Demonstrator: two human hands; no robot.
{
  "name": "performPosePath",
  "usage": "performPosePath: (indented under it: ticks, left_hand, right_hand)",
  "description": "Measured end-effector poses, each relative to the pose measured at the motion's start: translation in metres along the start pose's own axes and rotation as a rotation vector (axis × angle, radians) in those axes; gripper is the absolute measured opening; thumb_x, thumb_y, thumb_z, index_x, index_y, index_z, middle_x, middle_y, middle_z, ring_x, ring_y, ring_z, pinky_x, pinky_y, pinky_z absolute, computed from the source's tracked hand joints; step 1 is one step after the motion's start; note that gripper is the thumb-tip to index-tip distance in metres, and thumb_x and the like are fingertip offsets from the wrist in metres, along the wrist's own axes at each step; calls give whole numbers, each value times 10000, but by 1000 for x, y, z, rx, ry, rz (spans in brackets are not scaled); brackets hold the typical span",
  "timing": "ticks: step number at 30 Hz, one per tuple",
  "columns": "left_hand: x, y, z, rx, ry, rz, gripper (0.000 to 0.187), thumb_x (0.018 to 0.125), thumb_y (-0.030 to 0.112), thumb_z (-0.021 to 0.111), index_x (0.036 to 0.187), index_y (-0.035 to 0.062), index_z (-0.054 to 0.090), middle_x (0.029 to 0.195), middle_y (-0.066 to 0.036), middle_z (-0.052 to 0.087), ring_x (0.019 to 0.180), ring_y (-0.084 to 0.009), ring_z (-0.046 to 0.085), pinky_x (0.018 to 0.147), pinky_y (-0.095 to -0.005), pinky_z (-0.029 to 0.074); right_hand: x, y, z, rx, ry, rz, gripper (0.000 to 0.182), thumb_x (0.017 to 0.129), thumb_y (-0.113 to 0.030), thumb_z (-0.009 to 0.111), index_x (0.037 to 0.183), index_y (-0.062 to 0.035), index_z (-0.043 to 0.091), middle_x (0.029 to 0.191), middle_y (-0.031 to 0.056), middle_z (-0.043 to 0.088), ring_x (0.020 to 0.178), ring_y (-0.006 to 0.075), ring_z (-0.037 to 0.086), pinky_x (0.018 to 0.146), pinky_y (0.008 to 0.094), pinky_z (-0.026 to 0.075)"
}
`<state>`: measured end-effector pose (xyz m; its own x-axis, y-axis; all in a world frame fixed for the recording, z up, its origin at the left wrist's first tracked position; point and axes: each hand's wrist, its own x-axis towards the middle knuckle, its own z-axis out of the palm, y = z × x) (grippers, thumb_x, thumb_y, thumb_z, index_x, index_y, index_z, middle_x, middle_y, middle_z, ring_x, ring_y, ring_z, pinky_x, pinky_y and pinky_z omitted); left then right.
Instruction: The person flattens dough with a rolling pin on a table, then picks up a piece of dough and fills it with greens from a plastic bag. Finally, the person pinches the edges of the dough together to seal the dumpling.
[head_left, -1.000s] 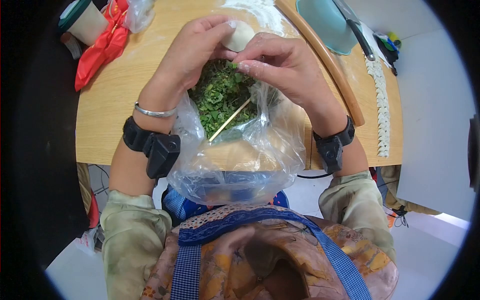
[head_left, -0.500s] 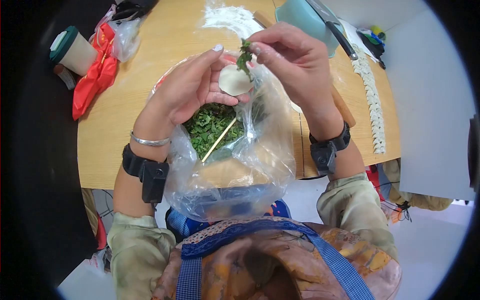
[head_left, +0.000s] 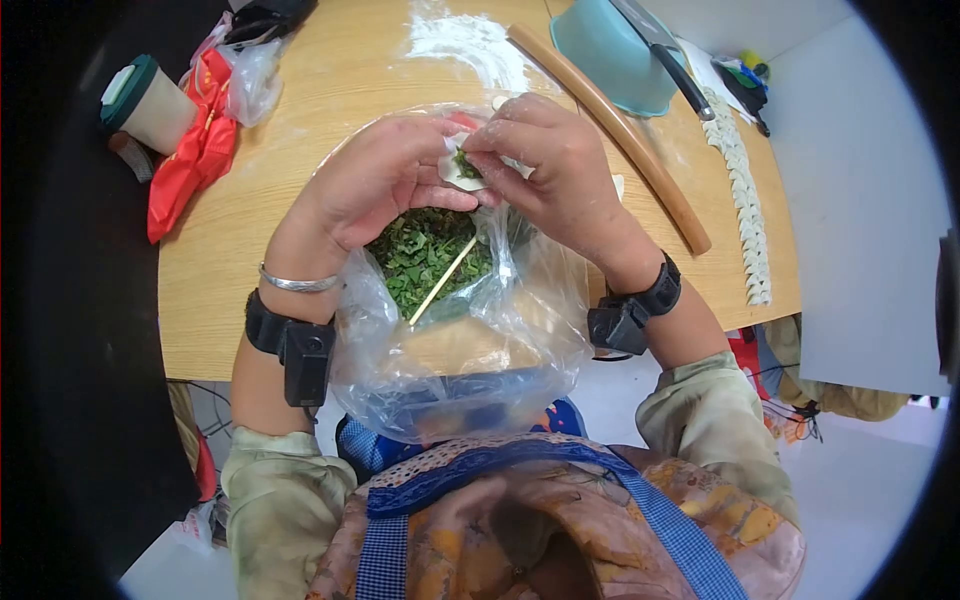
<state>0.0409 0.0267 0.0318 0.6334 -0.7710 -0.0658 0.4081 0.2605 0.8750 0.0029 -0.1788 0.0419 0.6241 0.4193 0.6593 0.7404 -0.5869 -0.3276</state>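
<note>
The small round white dough wrapper (head_left: pixel 458 172) lies in the cupped fingers of my left hand (head_left: pixel 385 185), held just above the open mouth of the clear plastic bag (head_left: pixel 470 340) that sits at the near edge of the pale wooden table (head_left: pixel 250 220). My left hand is half curled, palm turned inward, the fingers closed enough to cradle the wrapper from beneath and along its left rim. My right hand (head_left: pixel 545 175) is right against it from the other side, fingers drawn together in a narrow pinch on a little clump of chopped green filling (head_left: pixel 466 165) pressed onto the middle of the wrapper; the fingertips of the two hands touch over the dough. Directly under my hands, inside the bag, lies the heap of chopped green leaves (head_left: pixel 425 255), with a thin pale wooden stick (head_left: pixel 440 280) leaning across it. Just beyond my right hand a long brown wooden rolling pin (head_left: pixel 615 130) lies at a slant on the table, and past it stands a light turquoise plastic bowl (head_left: pixel 610 50) with a patch of spilled white flour (head_left: pixel 465 45) to its left. A row of folded white dumplings (head_left: pixel 745 200) runs along the far right edge. Well off to my left are a red plastic bag (head_left: pixel 195 150) and a lidded paper cup (head_left: pixel 150 100).
</note>
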Motion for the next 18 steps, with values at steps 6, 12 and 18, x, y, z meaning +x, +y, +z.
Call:
performPosePath:
  ticks: [6, 12, 18]
  left_hand:
    - [2, -3, -2, 170, 12, -42, 371, 990, 135, 566, 1312, -47, 552, 1164, -110, 661, 961, -185, 705, 827, -242, 593]
    - [-1, 3, 1, 226, 35, -63, 358, 988, 130, 578, 1297, -50, 559, 1159, -116, 658, 932, -206, 715, 800, -234, 599]
    - [-1, 8, -2, 230, 133, -98, 317, 970, 57, 541, 1259, -69, 581, 1166, -135, 652, 911, -213, 716, 799, -230, 598]
  right_hand:
    - [-7, -4, -1, 58, -47, 108, 176, 759, -76, 718, 935, -66, 712, 830, 98, 652, 845, 304, 621, 743, 392, 517]
    - [-15, -12, -5, 341, -84, 360, 279, 821, -65, 659, 1099, -70, 672, 936, 88, 686, 904, 252, 653, 778, 360, 516]
    - [-23, -11, -1, 422, 31, 297, 265, 854, -71, 657, 1114, -24, 649, 978, 53, 690, 909, 136, 646, 740, 281, 463]
